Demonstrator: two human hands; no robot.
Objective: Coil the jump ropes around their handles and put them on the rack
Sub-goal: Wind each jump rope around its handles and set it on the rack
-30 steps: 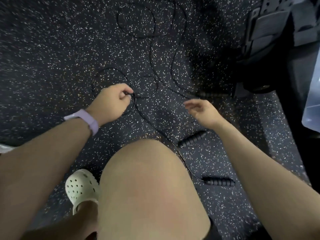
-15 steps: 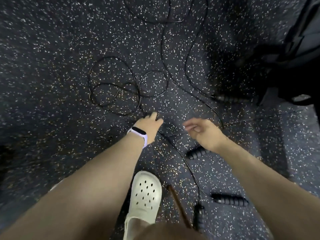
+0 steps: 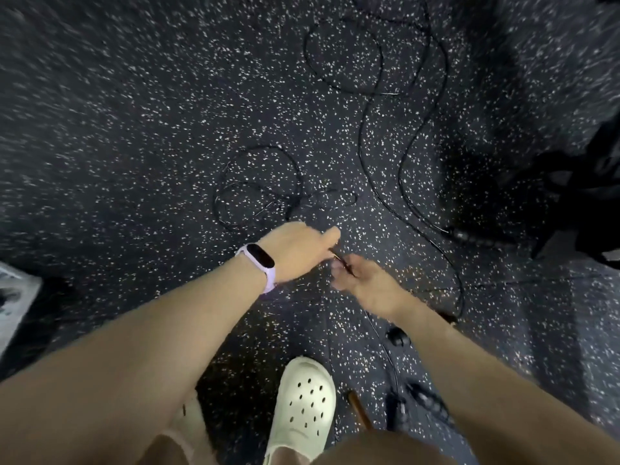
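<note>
Head view, looking straight down on a dark rubber floor with white speckles (image 3: 134,129). Spread over it, thin black jump rope cords (image 3: 359,146) in loose, crossing loops, with a small tangle of loops (image 3: 258,193) just beyond the hands. Near the feet, black ribbed handles (image 3: 429,401), partly hidden by the right forearm; farther off, another black handle (image 3: 469,236) close to dark equipment at the right edge. No rack recognisable anywhere. Left hand (image 3: 295,253), wearing a lilac wristband (image 3: 258,263), seen from the back with one finger stretched forward; impossible to tell through the blur whether gripping anything. Right hand (image 3: 365,283) palm up, fingers loosely curled, seemingly pinching a short stretch of cord (image 3: 344,263) between the two hands. Probably only at the picking-up step, with no coiling done yet. Possible troubles, as a judgement: pulling this stretch while crossed with the other loops, and so tightening the tangle into a real knot; confusing two ropes and winding a cord around the wrong handle; stepping on the cord with the white perforated clog (image 3: 302,404) and jerking it out of the fingers. Safer to trace the cord to its own handle first.
</note>
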